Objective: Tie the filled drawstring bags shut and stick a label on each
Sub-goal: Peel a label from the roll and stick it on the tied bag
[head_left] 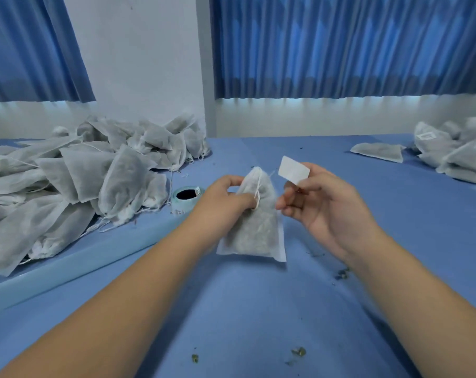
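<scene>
Your left hand [226,199] grips a white, gauzy non-woven drawstring bag [254,233] by its gathered neck, fingers curled into the fabric. The bag stands roughly upright over the middle of the blue cloth-covered counter [258,309]. It is a soft pouch, narrow at the cinched top and square along its flat bottom hem, and dark, coarse filling shows through the thin material. Its thin cream cord [258,186] hangs down the front from the neck to your fingers. Your right hand [321,211] is held just right of the bag and apart from it, pinching a small white rectangular paper label [293,170] with rounded corners. The label is tilted and clear of the fabric. To your left lies a large, loose heap of similar limp white bags [81,181], their mouths open and strings trailing. Between that heap and your left hand sits a pale teal roll [186,196] with a dark hollow core. From there a smooth, paler blue strip [67,266] runs toward the lower left. At the far right is a smaller pile of plump bags [454,151], one bearing a white sticker [424,136], with a single flat bag [378,151] just beside it. Greenish dried crumbs [299,351] dot the cloth near you. Pleated blue curtains [340,45] hang against the white wall [144,64] behind.
</scene>
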Motion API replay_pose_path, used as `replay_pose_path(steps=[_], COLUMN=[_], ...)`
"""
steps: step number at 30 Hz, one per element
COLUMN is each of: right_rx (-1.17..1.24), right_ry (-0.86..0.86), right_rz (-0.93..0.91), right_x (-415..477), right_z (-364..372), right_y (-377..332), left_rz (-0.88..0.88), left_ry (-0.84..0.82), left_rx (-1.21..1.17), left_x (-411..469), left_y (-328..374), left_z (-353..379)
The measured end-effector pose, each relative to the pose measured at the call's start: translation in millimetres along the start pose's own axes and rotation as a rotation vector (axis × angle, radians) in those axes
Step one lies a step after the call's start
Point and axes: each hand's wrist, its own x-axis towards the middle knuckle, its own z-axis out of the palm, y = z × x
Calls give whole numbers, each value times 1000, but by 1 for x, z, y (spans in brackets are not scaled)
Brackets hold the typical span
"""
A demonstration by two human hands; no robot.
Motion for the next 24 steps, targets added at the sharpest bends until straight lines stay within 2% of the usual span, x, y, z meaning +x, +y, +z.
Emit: replay_pose_path(steps=[3,6,13,17,24], right_rx=[-90,-205,-263,-341,-963], right_ry=[-36,43,89,131,152], right_rz=[-7,-6,1,-81,-369], right_x=[0,3,3,1,-7], right_z=[2,3,7,8,6], right_y=[5,14,20,19,22], left_rz=[-13,4,11,-14,-160], left_ry=[-113,-181,-250,-262,-362], left_rx=[-96,-136,-117,-201,-434], left_x=[5,8,2,3,-4], left_y=[-14,-22,-29,-29,-25], left_z=[10,9,5,8,5])
